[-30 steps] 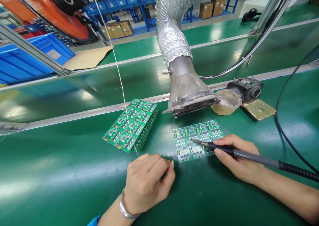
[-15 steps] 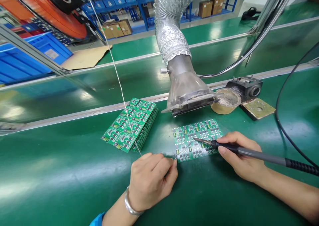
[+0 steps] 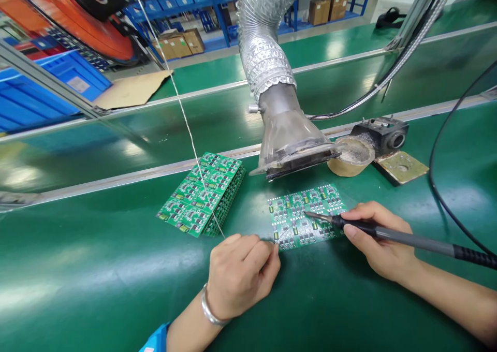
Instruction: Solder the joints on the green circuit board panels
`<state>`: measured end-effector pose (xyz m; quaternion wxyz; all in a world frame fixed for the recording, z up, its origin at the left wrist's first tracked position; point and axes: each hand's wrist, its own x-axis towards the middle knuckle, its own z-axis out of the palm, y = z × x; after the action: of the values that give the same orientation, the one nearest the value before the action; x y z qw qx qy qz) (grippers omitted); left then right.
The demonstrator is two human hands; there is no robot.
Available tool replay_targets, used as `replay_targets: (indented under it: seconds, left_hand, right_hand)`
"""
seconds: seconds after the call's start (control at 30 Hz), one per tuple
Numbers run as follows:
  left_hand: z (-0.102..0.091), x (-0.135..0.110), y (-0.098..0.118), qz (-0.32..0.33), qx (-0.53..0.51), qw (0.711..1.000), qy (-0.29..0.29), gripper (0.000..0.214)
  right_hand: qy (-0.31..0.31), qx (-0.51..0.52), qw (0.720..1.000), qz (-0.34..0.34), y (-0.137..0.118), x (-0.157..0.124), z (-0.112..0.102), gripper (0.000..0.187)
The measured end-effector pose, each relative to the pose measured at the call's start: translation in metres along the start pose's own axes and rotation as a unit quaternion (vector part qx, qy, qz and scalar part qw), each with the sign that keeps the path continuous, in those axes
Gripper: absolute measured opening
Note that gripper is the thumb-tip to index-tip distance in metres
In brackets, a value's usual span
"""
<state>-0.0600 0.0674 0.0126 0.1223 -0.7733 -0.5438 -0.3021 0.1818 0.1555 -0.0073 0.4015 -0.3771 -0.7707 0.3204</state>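
Note:
My right hand [image 3: 382, 240] is closed around a soldering iron [image 3: 415, 239], its tip pointing left over the middle of a green circuit board panel [image 3: 287, 215]. Whether the tip touches the board I cannot tell. At the panel's lower left corner my left hand [image 3: 243, 269] pinches a thin solder wire [image 3: 189, 127], which runs up and away to the top of the view. A short end of the wire reaches from the fingertips over the panel. To the left lies a stack of similar circuit board panels [image 3: 202, 194], with the wire crossing in front of it.
A fume extractor hood [image 3: 293, 134] on a silver duct hangs just behind the panel. To its right stand a round tan bowl [image 3: 351, 158], a black iron holder [image 3: 382, 134] and a yellowish pad [image 3: 402, 168]. The iron's black cable [image 3: 438, 196] loops at the right.
Both hands have shifted slightly right. The iron's tip has moved a little right and up over the panel, still held. The view has drifted slightly.

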Motion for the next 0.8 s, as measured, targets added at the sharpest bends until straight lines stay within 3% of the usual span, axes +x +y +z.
replay_targets:
  seconds: [0.27, 0.6, 0.8]
  left_hand:
    - [0.0, -0.001, 0.001, 0.003, 0.008, 1.0, -0.009, 0.023]
    - [0.002, 0.0, 0.003, 0.006, -0.004, 1.0, -0.003, 0.021]
    - [0.006, 0.002, 0.004, 0.018, 0.008, 1.0, -0.003, 0.021]
  right_hand:
    - [-0.035, -0.035, 0.999, 0.005, -0.005, 0.003, 0.001, 0.005]
    - [-0.002, 0.02, 1.0, 0.013, 0.001, 0.0, 0.0, 0.006]
    - [-0.011, 0.026, 0.999, 0.02, 0.002, 0.0, -0.001, 0.004]
